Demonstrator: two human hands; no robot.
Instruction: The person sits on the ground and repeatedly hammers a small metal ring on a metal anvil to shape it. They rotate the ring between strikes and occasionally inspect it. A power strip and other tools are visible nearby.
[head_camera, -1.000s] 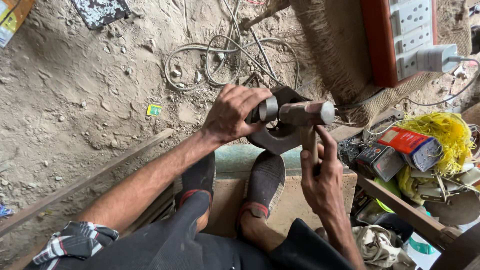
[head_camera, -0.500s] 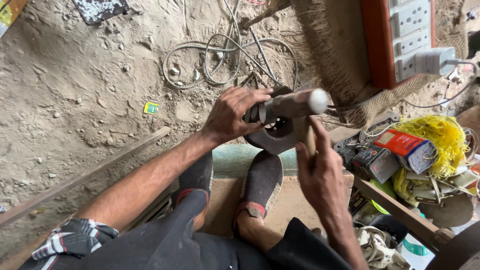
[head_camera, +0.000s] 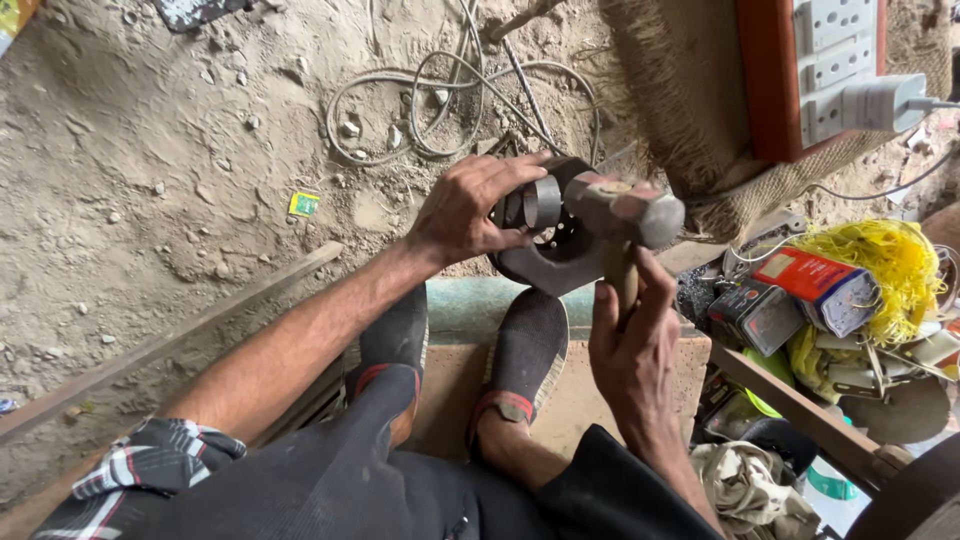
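Observation:
My left hand (head_camera: 468, 210) grips a short metal cylinder (head_camera: 540, 202) and holds it against a dark round metal part (head_camera: 545, 265) that rests in front of my feet. My right hand (head_camera: 632, 352) is closed around the wooden handle of a hammer. The hammer's grey steel head (head_camera: 625, 208) is raised just right of the cylinder, close to the round part. Both my feet in dark shoes (head_camera: 527, 345) sit on a low brown board beneath the work.
Loose grey cables (head_camera: 420, 105) lie coiled on the sandy ground beyond. An orange board with white sockets and a plugged adapter (head_camera: 835, 70) stands at upper right. A box with yellow string (head_camera: 880, 262), small cartons and scrap sits at right. A wooden strip (head_camera: 170, 340) runs at left.
The hammer head has swung up and to the right, then come back toward the cylinder. My left hand has stayed on the cylinder and round part.

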